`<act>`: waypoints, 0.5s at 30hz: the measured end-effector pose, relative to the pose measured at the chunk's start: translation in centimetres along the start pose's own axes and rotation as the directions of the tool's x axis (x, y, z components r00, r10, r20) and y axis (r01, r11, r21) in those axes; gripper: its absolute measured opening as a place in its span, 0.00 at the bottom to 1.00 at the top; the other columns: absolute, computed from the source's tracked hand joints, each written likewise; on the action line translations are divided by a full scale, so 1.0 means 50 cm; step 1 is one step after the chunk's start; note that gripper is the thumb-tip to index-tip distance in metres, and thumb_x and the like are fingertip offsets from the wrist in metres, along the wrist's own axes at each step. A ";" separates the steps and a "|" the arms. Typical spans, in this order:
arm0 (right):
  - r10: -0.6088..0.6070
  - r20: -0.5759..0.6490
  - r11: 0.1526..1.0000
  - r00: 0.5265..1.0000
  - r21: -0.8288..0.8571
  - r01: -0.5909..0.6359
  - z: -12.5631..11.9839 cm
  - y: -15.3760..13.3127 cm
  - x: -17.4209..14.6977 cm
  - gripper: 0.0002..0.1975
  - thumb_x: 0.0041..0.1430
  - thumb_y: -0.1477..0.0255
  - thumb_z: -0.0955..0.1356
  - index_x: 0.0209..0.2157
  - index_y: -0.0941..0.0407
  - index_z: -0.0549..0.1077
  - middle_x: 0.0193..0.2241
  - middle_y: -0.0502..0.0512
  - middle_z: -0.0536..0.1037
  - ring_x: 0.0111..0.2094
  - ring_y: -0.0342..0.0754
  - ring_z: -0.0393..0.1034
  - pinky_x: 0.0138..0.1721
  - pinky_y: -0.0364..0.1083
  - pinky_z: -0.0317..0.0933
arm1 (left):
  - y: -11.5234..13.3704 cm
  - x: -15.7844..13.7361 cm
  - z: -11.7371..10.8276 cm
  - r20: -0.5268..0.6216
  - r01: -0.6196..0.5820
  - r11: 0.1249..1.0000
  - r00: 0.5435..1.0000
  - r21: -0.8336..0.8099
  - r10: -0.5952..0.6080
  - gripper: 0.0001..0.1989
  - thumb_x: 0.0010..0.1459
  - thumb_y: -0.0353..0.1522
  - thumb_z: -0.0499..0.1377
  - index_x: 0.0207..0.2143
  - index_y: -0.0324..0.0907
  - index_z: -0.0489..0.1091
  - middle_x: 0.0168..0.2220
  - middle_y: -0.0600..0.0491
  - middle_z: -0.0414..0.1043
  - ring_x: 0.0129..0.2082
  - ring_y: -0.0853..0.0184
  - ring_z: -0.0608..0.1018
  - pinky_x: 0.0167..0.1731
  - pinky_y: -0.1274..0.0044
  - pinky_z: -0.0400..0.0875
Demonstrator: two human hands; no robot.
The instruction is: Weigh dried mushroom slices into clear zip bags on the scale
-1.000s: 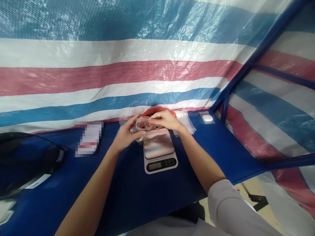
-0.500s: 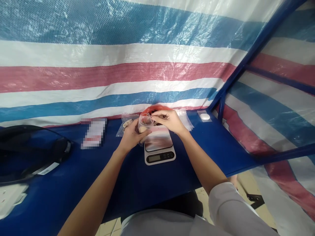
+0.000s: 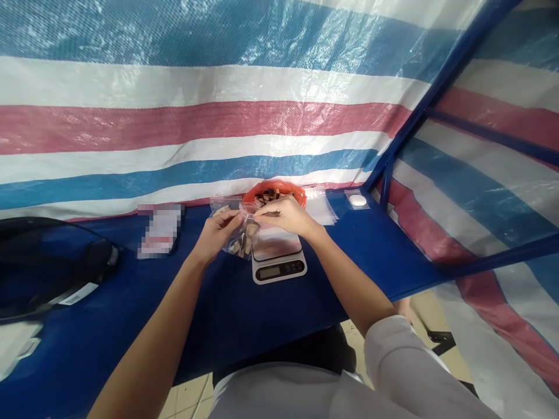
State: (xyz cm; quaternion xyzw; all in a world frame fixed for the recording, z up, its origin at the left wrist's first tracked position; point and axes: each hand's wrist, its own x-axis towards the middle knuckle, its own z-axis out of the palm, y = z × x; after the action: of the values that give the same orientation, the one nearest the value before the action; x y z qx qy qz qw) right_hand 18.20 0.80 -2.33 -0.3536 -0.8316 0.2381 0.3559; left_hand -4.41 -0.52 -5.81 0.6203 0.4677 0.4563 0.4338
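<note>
A clear zip bag (image 3: pixel 244 240) with several brown and pale slices inside hangs between my hands, partly over the left side of a white kitchen scale (image 3: pixel 279 272). My left hand (image 3: pixel 218 233) pinches the bag's top edge from the left. At the right of the same edge, my right hand (image 3: pixel 286 216) has its fingers closed on it. Behind my right hand sits a red basket (image 3: pixel 301 193) full of dark and tan slices (image 3: pixel 273 195). Another clear bag (image 3: pixel 218 205) with pale pieces lies behind my left hand.
Flat clear bags (image 3: pixel 321 206) lie right of the basket, and a white round item (image 3: pixel 357 200) in a small bag lies beyond. To the left are a blurred-out phone-like item (image 3: pixel 159 231), a black headset-like object (image 3: pixel 100 270) and a white power strip (image 3: pixel 17 343). Striped sheeting backs the blue table (image 3: pixel 358 256).
The bag, held open around its mouth before, now hangs flat with its top edge pinched by both hands. My right hand has come down and left, showing more of the basket.
</note>
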 end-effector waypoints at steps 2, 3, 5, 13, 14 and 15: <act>-0.033 -0.016 0.999 0.999 0.021 0.033 0.002 0.000 0.000 0.06 0.61 0.70 0.72 0.35 0.54 0.84 0.33 0.52 0.84 0.33 0.47 0.75 0.40 0.46 0.65 | 0.000 0.004 0.005 -0.043 -0.019 0.999 0.999 0.029 0.020 0.28 0.49 0.55 0.67 0.39 0.41 0.81 0.40 0.47 0.82 0.41 0.58 0.80 0.48 0.67 0.74; -0.035 -0.019 0.999 0.999 0.034 0.036 0.001 -0.001 -0.001 0.07 0.61 0.70 0.72 0.35 0.54 0.85 0.32 0.52 0.84 0.32 0.46 0.75 0.40 0.46 0.66 | 0.002 0.006 0.007 -0.074 -0.029 0.999 0.997 0.033 0.031 0.28 0.48 0.55 0.67 0.37 0.41 0.80 0.38 0.48 0.82 0.39 0.58 0.80 0.46 0.67 0.75; -0.015 -0.013 0.999 1.000 0.050 0.015 -0.001 -0.003 -0.002 0.06 0.61 0.69 0.72 0.35 0.54 0.85 0.31 0.52 0.84 0.32 0.46 0.75 0.39 0.46 0.66 | 0.007 0.007 0.010 -0.144 -0.051 0.998 0.988 0.035 0.056 0.26 0.48 0.55 0.67 0.34 0.42 0.79 0.35 0.49 0.82 0.36 0.60 0.80 0.43 0.69 0.76; 0.030 0.002 0.993 1.000 0.111 -0.030 -0.002 -0.017 0.013 0.07 0.58 0.69 0.74 0.35 0.56 0.84 0.30 0.51 0.83 0.32 0.45 0.76 0.38 0.44 0.66 | 0.051 0.006 0.019 -0.113 -0.130 0.972 0.982 0.197 0.154 0.22 0.55 0.52 0.63 0.35 0.42 0.79 0.34 0.50 0.82 0.34 0.61 0.81 0.41 0.71 0.76; 0.035 0.006 0.990 0.999 0.137 -0.035 -0.003 -0.016 0.014 0.07 0.58 0.69 0.74 0.35 0.56 0.84 0.30 0.51 0.83 0.32 0.45 0.76 0.38 0.44 0.66 | 0.053 0.006 0.019 -0.087 -0.134 0.970 0.984 0.202 0.154 0.23 0.56 0.53 0.63 0.35 0.42 0.79 0.35 0.50 0.82 0.35 0.60 0.81 0.41 0.70 0.76; 0.035 0.008 0.984 0.999 0.174 -0.036 -0.004 -0.013 0.015 0.06 0.58 0.69 0.74 0.35 0.57 0.84 0.31 0.51 0.84 0.33 0.45 0.76 0.38 0.44 0.67 | 0.052 0.007 0.020 -0.076 -0.135 0.970 0.985 0.203 0.153 0.24 0.55 0.53 0.62 0.36 0.42 0.79 0.35 0.50 0.82 0.36 0.60 0.81 0.42 0.70 0.76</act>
State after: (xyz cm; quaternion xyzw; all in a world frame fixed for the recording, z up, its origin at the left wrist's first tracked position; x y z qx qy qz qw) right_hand 17.71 0.97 -1.48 -0.3355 -0.8020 0.3171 0.3790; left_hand -2.92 -0.78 -3.45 0.6712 0.4836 0.4659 0.3139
